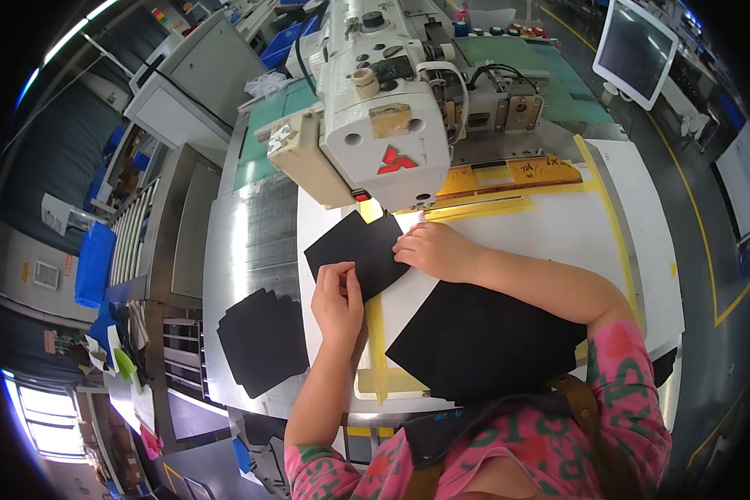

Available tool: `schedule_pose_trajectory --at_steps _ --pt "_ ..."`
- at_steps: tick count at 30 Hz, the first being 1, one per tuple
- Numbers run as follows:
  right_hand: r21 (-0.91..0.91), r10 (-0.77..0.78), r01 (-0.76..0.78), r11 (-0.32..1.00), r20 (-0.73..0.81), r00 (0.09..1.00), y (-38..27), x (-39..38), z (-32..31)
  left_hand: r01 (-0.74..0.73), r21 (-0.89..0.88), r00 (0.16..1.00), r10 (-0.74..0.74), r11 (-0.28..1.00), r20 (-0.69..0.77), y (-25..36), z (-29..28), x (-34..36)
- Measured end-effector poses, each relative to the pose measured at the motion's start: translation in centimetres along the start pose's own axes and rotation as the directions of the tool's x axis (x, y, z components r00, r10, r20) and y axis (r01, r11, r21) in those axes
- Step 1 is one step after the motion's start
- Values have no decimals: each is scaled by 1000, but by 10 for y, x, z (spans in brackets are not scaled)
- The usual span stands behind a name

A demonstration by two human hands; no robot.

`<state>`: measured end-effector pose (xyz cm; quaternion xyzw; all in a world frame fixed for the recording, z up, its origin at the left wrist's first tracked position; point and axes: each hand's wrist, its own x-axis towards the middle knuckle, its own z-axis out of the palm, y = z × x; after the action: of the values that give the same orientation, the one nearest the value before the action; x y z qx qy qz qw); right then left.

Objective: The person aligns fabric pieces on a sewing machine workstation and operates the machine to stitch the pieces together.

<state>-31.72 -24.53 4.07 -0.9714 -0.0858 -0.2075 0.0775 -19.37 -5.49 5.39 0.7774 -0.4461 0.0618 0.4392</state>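
A black fabric piece [360,242] lies under the head of a white industrial sewing machine [387,137], its far corner beside the lit needle area. My left hand [338,304] is at the piece's near left edge, fingers curled and closed on it. At the right edge, close to the needle, my right hand [433,251] has its fingertips pressed together on the fabric. What lies beneath those fingertips is hidden. Near my body rests a larger stack of black pieces [483,346], partly under my right forearm. Another fanned black stack [262,342] sits left of my left forearm.
Yellow tape [377,350] marks the white work surface [558,242]. An orange-yellow guide plate [512,175] lies right of the machine head. A monitor [636,52] stands at the far right, and a grey metal cabinet [196,71] at the far left.
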Motion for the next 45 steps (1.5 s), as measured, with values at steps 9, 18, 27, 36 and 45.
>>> schedule_pose_trajectory --at_steps 9,18,27,36,45 --pt "-127 243 -274 953 -214 946 60 -103 -46 -206 -9 956 203 979 212 23 11 2" --pt "-332 254 -334 882 -262 931 49 -123 -63 -583 -107 671 551 806 497 66 82 38" --pt "-393 283 -357 848 -234 930 38 -121 -55 -612 153 702 444 776 556 74 113 41" --pt "-220 505 -505 835 -57 861 26 -121 -50 -587 95 682 428 804 593 68 109 48" --pt "-208 540 -526 825 16 841 25 -123 -50 -582 72 682 438 810 585 67 109 49"
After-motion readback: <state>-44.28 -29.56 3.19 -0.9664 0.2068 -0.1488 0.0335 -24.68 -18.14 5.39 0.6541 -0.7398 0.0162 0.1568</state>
